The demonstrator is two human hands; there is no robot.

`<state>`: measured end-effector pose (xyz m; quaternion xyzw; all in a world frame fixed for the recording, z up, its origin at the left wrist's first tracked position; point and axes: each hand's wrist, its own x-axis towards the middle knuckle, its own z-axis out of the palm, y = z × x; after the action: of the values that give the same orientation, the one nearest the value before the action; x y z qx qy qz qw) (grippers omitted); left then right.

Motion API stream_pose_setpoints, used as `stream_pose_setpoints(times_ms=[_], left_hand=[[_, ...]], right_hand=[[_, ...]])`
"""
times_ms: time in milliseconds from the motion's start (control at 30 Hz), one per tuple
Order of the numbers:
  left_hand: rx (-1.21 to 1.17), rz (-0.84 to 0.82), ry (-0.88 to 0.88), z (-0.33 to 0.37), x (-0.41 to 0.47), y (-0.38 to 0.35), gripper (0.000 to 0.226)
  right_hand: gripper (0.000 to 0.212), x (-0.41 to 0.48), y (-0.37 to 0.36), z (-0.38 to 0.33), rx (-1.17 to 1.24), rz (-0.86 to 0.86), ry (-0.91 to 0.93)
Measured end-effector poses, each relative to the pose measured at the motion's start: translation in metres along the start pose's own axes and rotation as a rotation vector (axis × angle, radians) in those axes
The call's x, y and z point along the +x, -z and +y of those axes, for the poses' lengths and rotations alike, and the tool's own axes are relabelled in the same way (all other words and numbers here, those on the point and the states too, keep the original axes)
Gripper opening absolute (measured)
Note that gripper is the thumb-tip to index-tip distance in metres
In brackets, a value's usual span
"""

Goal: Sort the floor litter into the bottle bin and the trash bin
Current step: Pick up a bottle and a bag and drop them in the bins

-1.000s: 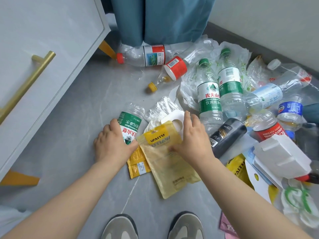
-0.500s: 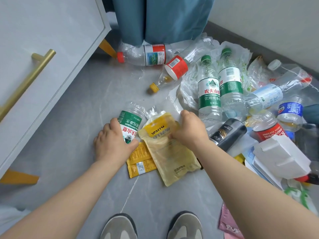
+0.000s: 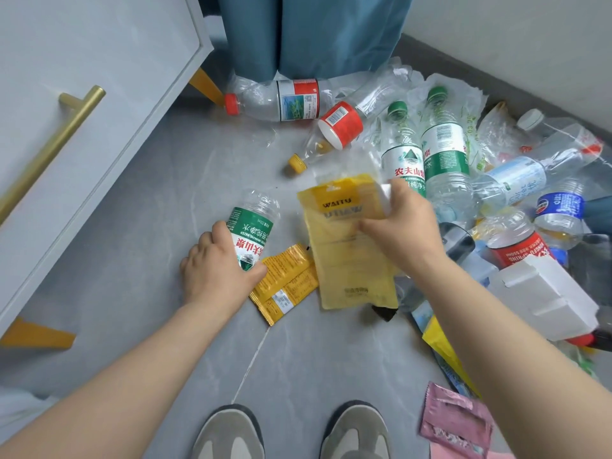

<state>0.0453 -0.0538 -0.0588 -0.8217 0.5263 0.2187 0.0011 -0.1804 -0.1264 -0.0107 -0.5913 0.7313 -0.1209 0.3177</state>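
Since half a second ago the right hand (image 3: 400, 233) has drawn the pouch (image 3: 344, 256) upward, so it now hangs tilted just right of the bottle (image 3: 255, 226), with fingers and thumb curled in a pinch on its upper edge. The left hand (image 3: 215, 270) stays on that bottle, fingers wrapped over its near end, as it lies on the floor (image 3: 159, 200). Two sachets (image 3: 284, 286) lie just right of the bottle, under the pouch's edge, and the heap (image 3: 447, 154) sprawls farther to the bottle's right.

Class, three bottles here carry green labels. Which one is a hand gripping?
The lone bottle beside the yellow sachets, gripped by the left hand; the two green-capped bottles lie farther right.
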Motion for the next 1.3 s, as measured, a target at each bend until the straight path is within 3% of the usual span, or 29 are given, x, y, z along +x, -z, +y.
stream_pose_setpoints(times_ms=[200, 567, 967, 1300], left_hand=[[-0.041, -0.020, -0.004, -0.002, 0.003, 0.002, 0.072], [-0.051, 0.023, 0.066, -0.035, -0.006, 0.006, 0.065], [-0.094, -0.060, 0.057, -0.028, -0.028, 0.013, 0.066], [-0.146, -0.129, 0.051, 0.029, -0.090, 0.119, 0.063]], right_hand=[[0.033, -0.010, 0.034, -0.006, -0.015, 0.069, 0.027], [0.033, -0.072, 0.007, -0.006, -0.106, -0.224, 0.071], [0.036, -0.091, -0.001, -0.007, -0.106, -0.213, -0.012], [0.029, -0.130, 0.089, -0.069, -0.057, -0.138, -0.109]])
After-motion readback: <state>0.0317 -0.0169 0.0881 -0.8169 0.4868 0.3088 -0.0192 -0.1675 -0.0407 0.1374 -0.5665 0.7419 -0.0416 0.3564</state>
